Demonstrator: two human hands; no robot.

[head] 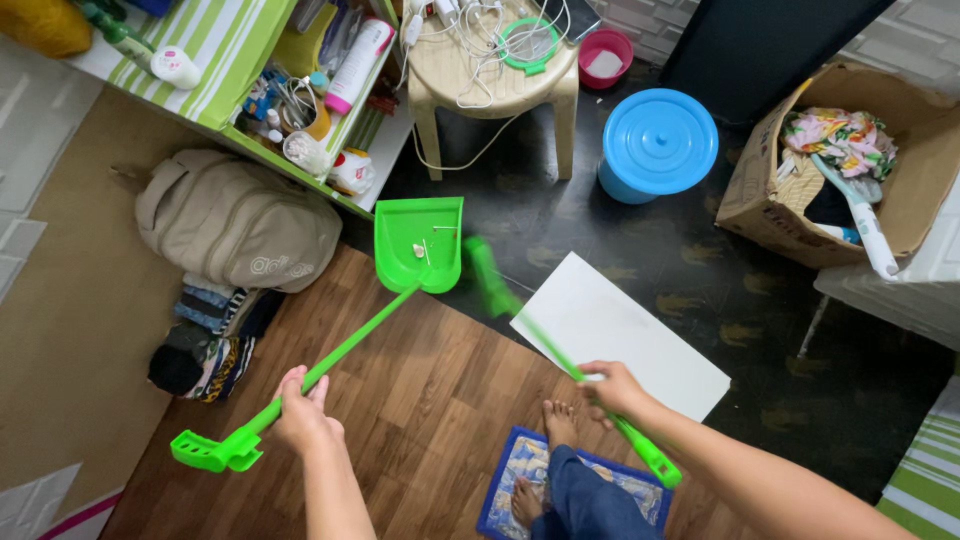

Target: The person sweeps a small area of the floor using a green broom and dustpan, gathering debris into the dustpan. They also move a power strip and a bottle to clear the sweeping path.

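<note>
Wood-pattern floor point(420, 400) meets dark floor point(640, 260)

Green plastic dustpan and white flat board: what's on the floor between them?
In the head view, the blurred green brush head lies between the green plastic dustpan and the white flat board, over dark floor.

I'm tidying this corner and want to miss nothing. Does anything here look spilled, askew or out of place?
A flat white board lies askew on the dark floor beside the green broom. Small white scraps sit in the green dustpan. A tan backpack slumps on the floor over piled clothes.
</note>
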